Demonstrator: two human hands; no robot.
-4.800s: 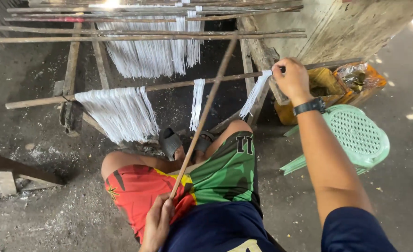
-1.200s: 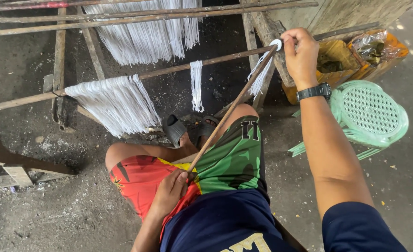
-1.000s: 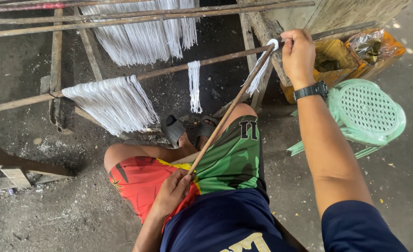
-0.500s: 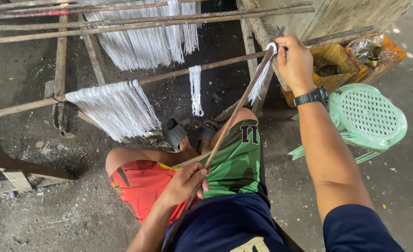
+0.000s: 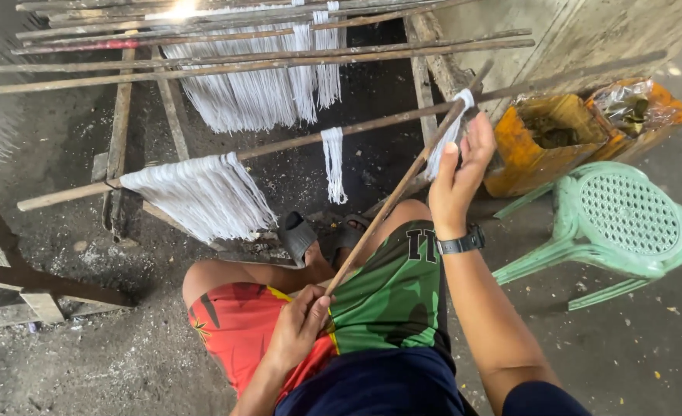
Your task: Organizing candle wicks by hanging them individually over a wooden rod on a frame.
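I squat over a low rack of long bamboo poles [image 5: 279,58] hung with white noodle strands [image 5: 248,92]. My left hand [image 5: 298,327] grips the lower end of a thin wooden stick [image 5: 391,204] by my lap. The stick slants up to a lower pole [image 5: 356,127], where a small bundle of white strands [image 5: 449,131] hangs. My right hand [image 5: 460,173], a dark watch on its wrist, has its fingers on that bundle. A wide fan of strands [image 5: 202,192] and a narrow hank [image 5: 331,162] hang further left on the same pole.
A green plastic stool [image 5: 618,223] lies tipped on the concrete at right. Behind it stand orange tubs [image 5: 556,142] with plastic-wrapped contents. Wooden frame pieces [image 5: 25,285] rest on the dirty floor at left. My sandals [image 5: 318,235] are under the rack.
My left hand slid up the stick toward my knee. My right hand loosened from a closed grip at the pole and now fingers the small bundle from below.
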